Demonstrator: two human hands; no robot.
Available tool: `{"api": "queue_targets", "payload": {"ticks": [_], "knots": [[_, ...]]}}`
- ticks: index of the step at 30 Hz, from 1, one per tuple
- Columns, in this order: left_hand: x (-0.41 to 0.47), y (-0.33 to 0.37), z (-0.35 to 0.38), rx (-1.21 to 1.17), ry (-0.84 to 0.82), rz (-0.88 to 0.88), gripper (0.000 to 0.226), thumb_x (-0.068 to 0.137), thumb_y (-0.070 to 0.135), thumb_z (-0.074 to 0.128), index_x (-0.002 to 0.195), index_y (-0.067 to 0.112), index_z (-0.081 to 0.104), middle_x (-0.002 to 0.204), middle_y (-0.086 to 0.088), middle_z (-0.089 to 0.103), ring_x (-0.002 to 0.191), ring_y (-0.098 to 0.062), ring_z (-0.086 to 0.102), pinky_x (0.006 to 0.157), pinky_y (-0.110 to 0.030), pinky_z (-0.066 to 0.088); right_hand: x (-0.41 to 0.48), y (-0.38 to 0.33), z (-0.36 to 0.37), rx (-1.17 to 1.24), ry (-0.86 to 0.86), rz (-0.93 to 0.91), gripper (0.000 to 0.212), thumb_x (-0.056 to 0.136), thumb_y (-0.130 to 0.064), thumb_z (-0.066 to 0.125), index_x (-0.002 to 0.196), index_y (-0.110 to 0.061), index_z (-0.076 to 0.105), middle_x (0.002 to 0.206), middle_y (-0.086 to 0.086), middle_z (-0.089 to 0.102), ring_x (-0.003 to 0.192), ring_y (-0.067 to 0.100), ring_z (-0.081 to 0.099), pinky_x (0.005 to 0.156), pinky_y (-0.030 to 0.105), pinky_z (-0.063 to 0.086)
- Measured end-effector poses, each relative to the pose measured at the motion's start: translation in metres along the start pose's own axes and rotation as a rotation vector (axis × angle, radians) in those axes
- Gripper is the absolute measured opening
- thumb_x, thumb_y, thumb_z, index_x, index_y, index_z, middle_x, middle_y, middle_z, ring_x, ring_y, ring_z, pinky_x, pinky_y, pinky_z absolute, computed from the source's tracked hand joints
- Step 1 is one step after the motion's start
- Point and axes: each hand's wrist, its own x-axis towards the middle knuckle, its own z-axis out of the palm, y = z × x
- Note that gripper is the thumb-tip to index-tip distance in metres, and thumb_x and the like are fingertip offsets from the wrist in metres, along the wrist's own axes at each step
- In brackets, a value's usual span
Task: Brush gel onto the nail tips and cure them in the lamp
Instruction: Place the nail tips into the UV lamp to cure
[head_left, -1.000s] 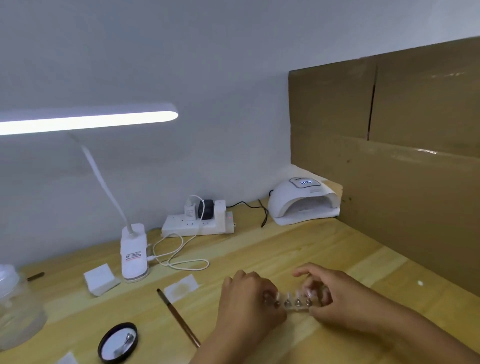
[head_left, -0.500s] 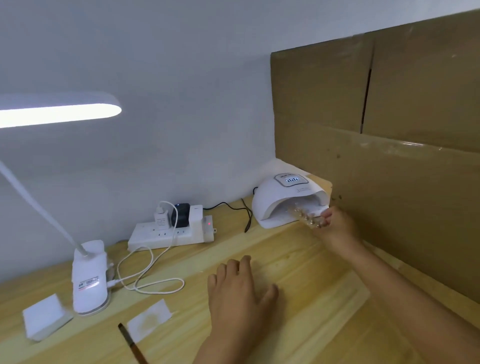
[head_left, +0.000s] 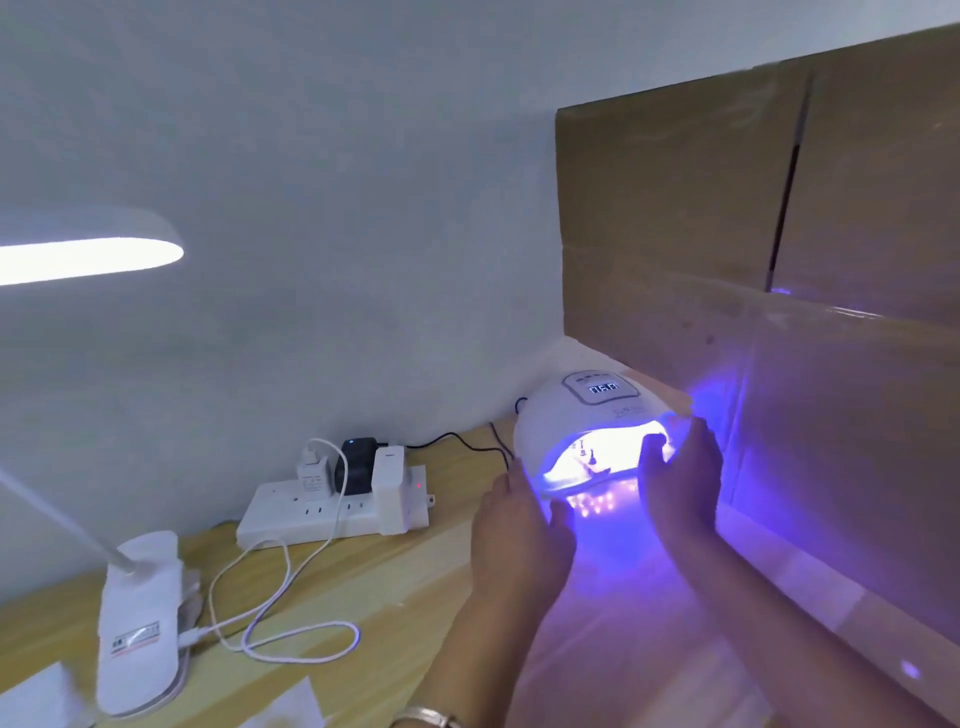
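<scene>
Nearest, at bottom edge, metal wristband (head_left: 426, 717) on left forearm; scrap of white paper (head_left: 291, 701) to its left on wooden desk (head_left: 405, 587). Further in, clip-base desk lamp (head_left: 137, 623), lit head high at far left, white cable (head_left: 280, 613) looped just beside base. Next, both hands at the curing lamp (head_left: 587, 410): left hand (head_left: 519, 530) with fingers fairly straight, laid against lamp's left flank, thumb along front lip; right hand (head_left: 680, 483) curled round right edge of the mouth, thumb hooked just inside, fingers over outer shell. Inside the glowing mouth, nail tips (head_left: 589, 460) on their holder, left of right thumb, small and washed out by violet light; count not readable. Violet spill across desk and both forearms. Display on lamp's top lit, digits blurred. Left of lamp, white power strip (head_left: 322, 512) with several plugs, close to wall. Behind and to right, brown cardboard panel (head_left: 727, 234) standing upright along desk's right side
</scene>
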Motion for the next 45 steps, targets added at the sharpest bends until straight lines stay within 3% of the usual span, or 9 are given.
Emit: {"api": "queue_targets", "payload": {"ticks": [4, 7, 11, 19, 31, 37, 39, 42, 45], "knots": [[0.033, 0.011, 0.011, 0.002, -0.067, 0.048, 0.064, 0.101, 0.025, 0.043, 0.155, 0.007, 0.014, 0.160, -0.010, 0.026, 0.145, -0.023, 0.027, 0.113, -0.028, 0.024, 0.034, -0.012, 0.008, -0.283, -0.334, -0.130, 0.054, 0.106, -0.029, 0.041, 0.150, 0.001, 0.032, 0.154, 0.024, 0.033, 0.145, 0.037, 0.026, 0.115, 0.042, 0.028], [0.051, 0.015, 0.020, 0.019, -0.183, -0.008, 0.074, 0.102, 0.028, 0.041, 0.155, 0.004, -0.005, 0.164, -0.013, 0.001, 0.150, -0.023, 0.014, 0.115, -0.029, 0.022, 0.053, -0.016, 0.023, -0.363, -0.383, -0.091, 0.055, 0.106, -0.041, 0.034, 0.143, 0.001, 0.039, 0.149, 0.026, 0.038, 0.142, 0.040, 0.029, 0.117, 0.043, 0.023], [0.051, 0.016, 0.030, 0.032, -0.235, -0.014, 0.078, 0.100, 0.027, 0.043, 0.155, 0.007, -0.008, 0.164, -0.015, -0.005, 0.152, -0.025, 0.006, 0.118, -0.032, 0.019, 0.062, -0.008, 0.029, -0.244, -0.397, -0.050, 0.048, 0.104, -0.040, 0.040, 0.129, -0.001, 0.053, 0.131, 0.027, 0.054, 0.129, 0.040, 0.045, 0.109, 0.042, 0.034], [0.041, 0.021, 0.038, 0.073, -0.225, 0.009, 0.080, 0.099, 0.025, 0.044, 0.154, 0.003, -0.010, 0.161, -0.025, -0.007, 0.150, -0.035, 0.007, 0.120, -0.034, 0.016, 0.062, -0.006, 0.022, -0.163, -0.500, -0.112, 0.060, 0.106, -0.042, 0.037, 0.155, -0.008, 0.031, 0.160, 0.014, 0.031, 0.149, 0.027, 0.026, 0.120, 0.038, 0.022], [0.035, 0.023, 0.054, 0.027, -0.251, 0.056, 0.084, 0.097, 0.017, 0.043, 0.151, 0.006, -0.019, 0.159, -0.026, -0.019, 0.150, -0.035, -0.009, 0.123, -0.035, 0.006, 0.074, 0.003, 0.018, -0.017, -0.437, -0.139, 0.036, 0.107, -0.022, 0.043, 0.136, -0.005, 0.056, 0.148, 0.018, 0.047, 0.140, 0.026, 0.038, 0.113, 0.028, 0.022], [0.025, 0.022, 0.060, 0.071, -0.199, 0.097, 0.087, 0.095, 0.015, 0.044, 0.150, 0.006, -0.022, 0.158, -0.023, -0.026, 0.149, -0.031, -0.019, 0.123, -0.035, -0.003, 0.075, 0.005, 0.020, 0.042, -0.366, -0.056, 0.017, 0.105, -0.013, 0.041, 0.093, -0.012, 0.053, 0.098, 0.009, 0.051, 0.100, 0.019, 0.044, 0.089, 0.027, 0.030], [0.018, 0.020, 0.062, 0.108, -0.181, 0.120, 0.088, 0.094, 0.016, 0.045, 0.150, 0.006, -0.022, 0.158, -0.018, -0.028, 0.148, -0.028, -0.023, 0.122, -0.034, -0.007, 0.065, -0.002, 0.025, 0.062, -0.324, -0.009, 0.027, 0.108, -0.019, 0.038, 0.111, 0.000, 0.058, 0.119, 0.019, 0.055, 0.117, 0.027, 0.048, 0.102, 0.034, 0.034], [0.008, 0.018, 0.065, 0.109, -0.243, 0.100, 0.085, 0.096, 0.021, 0.043, 0.151, 0.004, -0.019, 0.160, -0.015, -0.026, 0.150, -0.025, -0.018, 0.122, -0.033, -0.004, 0.032, -0.013, 0.026, 0.102, -0.237, 0.117, 0.059, 0.108, -0.036, 0.036, 0.151, 0.003, 0.027, 0.159, 0.024, 0.022, 0.147, 0.033, 0.024, 0.118, 0.043, 0.024], [0.005, 0.019, 0.061, 0.146, -0.295, 0.102, 0.077, 0.101, 0.029, 0.037, 0.153, 0.000, -0.012, 0.161, -0.017, -0.020, 0.151, -0.027, -0.013, 0.122, -0.035, -0.001, -0.009, -0.014, 0.015, 0.141, -0.309, 0.107, 0.073, 0.107, -0.045, 0.029, 0.158, -0.006, -0.006, 0.168, 0.009, -0.004, 0.155, 0.019, 0.000, 0.124, 0.037, 0.008]]}}
